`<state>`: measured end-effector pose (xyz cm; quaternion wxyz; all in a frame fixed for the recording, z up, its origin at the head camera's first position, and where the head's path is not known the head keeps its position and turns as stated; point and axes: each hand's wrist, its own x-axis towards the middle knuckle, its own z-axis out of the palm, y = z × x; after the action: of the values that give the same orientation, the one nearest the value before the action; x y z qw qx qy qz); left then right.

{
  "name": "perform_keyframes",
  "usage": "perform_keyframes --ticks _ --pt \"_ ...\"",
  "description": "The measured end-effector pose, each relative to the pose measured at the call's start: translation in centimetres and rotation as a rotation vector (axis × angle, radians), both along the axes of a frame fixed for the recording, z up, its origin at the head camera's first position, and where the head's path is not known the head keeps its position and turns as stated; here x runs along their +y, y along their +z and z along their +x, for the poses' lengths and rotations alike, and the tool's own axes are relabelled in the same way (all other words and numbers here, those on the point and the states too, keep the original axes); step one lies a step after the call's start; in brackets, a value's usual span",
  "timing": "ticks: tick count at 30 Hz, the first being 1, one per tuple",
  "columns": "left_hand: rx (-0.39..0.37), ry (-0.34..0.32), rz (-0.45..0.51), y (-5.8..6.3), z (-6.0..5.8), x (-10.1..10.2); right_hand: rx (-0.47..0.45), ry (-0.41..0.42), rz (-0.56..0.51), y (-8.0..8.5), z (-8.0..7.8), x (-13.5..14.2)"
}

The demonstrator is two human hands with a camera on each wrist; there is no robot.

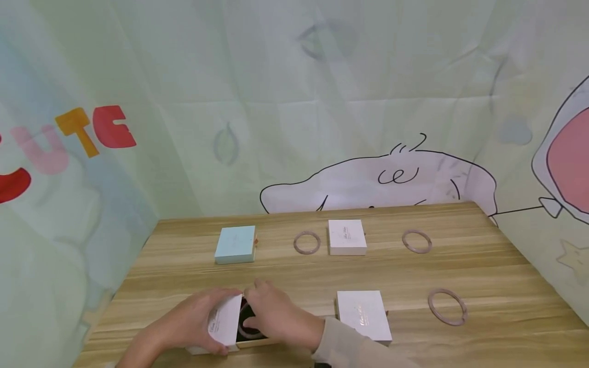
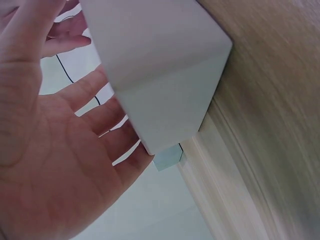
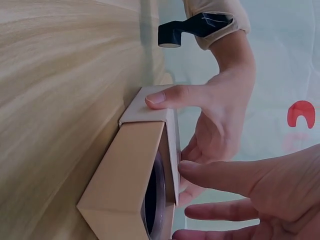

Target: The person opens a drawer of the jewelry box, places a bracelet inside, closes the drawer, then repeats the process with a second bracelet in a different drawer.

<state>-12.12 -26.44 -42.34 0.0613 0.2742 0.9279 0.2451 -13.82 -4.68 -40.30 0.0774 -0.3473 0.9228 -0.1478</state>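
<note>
My left hand (image 1: 195, 319) grips a white box (image 1: 226, 321) across its lid, thumb on the near side and fingers on the far side. The tan drawer (image 3: 120, 175) of this box is slid partly out to the right. Inside it lies a pale purple bangle (image 3: 161, 192) on a dark lining. Over the drawer hovers my right hand (image 1: 278, 314), its thumb above the bangle in the head view. In the right wrist view the fingers (image 3: 220, 211) are straight and apart, and the thumb is right at the lid's edge.
A light blue box (image 1: 235, 244) stands at the back left. Two more white boxes stand right of it, one at the back (image 1: 347, 236) and one nearer the front (image 1: 362, 314). Three bangles lie on the wooden table (image 1: 184, 266), beside boxes. A printed cloth (image 1: 276, 102) hangs behind.
</note>
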Motion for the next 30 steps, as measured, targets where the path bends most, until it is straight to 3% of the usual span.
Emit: perform_keyframes --ticks 12,15,20,30 --pt "0.002 -0.003 0.008 -0.1 -0.2 0.0 0.043 -0.013 -0.199 0.4 -1.3 1.6" --pt "-0.013 0.000 0.003 0.0 -0.3 0.1 -0.001 -0.039 -0.220 0.7 -1.6 2.0" --pt "-0.028 0.005 -0.008 0.2 -0.4 0.3 -0.010 -0.083 -0.203 1.3 -2.0 2.8" --pt "0.008 0.005 -0.014 0.4 -0.2 0.3 -0.003 -0.024 -0.070 0.8 -2.1 4.4"
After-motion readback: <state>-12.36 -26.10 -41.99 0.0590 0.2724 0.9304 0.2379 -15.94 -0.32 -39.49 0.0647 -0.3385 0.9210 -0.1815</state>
